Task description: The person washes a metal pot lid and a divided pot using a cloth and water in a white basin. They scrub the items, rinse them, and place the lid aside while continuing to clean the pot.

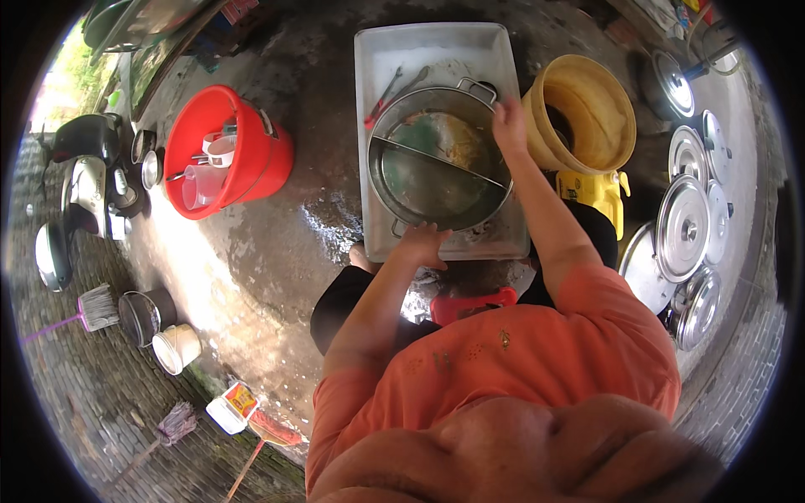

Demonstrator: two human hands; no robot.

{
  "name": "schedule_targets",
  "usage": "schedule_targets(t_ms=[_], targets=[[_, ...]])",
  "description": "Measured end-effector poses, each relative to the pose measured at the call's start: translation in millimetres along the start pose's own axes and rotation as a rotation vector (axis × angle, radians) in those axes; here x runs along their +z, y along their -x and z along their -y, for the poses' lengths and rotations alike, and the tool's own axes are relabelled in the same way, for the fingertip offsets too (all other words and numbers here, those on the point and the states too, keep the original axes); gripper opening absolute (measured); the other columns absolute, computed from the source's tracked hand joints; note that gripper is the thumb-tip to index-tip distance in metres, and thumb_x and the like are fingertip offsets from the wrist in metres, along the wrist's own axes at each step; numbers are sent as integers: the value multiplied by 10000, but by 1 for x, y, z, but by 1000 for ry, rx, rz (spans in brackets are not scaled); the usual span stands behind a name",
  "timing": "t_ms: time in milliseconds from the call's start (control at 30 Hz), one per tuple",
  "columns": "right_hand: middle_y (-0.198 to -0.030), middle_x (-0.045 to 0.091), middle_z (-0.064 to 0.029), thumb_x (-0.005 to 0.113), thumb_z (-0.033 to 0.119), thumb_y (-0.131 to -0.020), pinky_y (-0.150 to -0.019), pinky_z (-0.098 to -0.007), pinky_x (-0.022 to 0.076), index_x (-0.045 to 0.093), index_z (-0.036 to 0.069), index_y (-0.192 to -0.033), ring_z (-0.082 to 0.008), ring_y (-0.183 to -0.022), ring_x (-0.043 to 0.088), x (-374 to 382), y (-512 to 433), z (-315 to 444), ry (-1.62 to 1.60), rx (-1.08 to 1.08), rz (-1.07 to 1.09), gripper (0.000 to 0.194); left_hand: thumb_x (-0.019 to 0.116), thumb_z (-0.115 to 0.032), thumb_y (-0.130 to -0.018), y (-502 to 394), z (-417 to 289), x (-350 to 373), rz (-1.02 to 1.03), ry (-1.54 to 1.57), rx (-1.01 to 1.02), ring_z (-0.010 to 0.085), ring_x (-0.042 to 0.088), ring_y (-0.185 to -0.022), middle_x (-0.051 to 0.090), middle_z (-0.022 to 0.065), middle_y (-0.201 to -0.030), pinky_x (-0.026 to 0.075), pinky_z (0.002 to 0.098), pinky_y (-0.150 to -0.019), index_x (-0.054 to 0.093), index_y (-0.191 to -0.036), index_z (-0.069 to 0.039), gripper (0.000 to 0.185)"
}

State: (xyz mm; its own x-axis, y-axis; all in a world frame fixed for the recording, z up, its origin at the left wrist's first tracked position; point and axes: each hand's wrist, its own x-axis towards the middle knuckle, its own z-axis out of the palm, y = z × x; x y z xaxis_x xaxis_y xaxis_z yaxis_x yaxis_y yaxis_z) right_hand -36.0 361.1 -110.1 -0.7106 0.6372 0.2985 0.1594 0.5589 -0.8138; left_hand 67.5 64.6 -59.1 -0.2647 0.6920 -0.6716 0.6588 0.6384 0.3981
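A round metal pot with a straight divider (440, 215) rests in a pale rectangular tub (497, 50) in front of me. Liquid and some yellowish matter show inside it. My left hand (425, 244) is at the pot's near rim, by the lower loop handle, its fingers spread. At the far right side of the rim is my right hand (510, 127), close to the upper loop handle (479, 86); its grip is unclear. Beyond the pot's upper left edge, tongs with red handles (381, 104) lie in the tub, which holds whitish suds.
A red bucket (267, 151) with cups stands left. Right of the tub are a yellowish bucket (604, 113) and a yellow jug (604, 198). Metal lids (682, 226) lean farther right. Mops (176, 423), small pails (176, 349) and a scooter (88, 188) are at left.
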Motion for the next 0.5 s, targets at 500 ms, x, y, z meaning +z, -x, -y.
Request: schedule_targets(t_ms=[500], targets=[[-975, 666, -178, 379, 637, -914, -802, -381, 490, 660, -10, -1024, -282, -886, 624, -31, 63, -82, -159, 834, 405, 714, 787, -555, -582, -5, -18, -12, 147, 133, 43, 387, 598, -1052, 627, 223, -1137, 479, 435, -893, 445, -1372, -148, 952]])
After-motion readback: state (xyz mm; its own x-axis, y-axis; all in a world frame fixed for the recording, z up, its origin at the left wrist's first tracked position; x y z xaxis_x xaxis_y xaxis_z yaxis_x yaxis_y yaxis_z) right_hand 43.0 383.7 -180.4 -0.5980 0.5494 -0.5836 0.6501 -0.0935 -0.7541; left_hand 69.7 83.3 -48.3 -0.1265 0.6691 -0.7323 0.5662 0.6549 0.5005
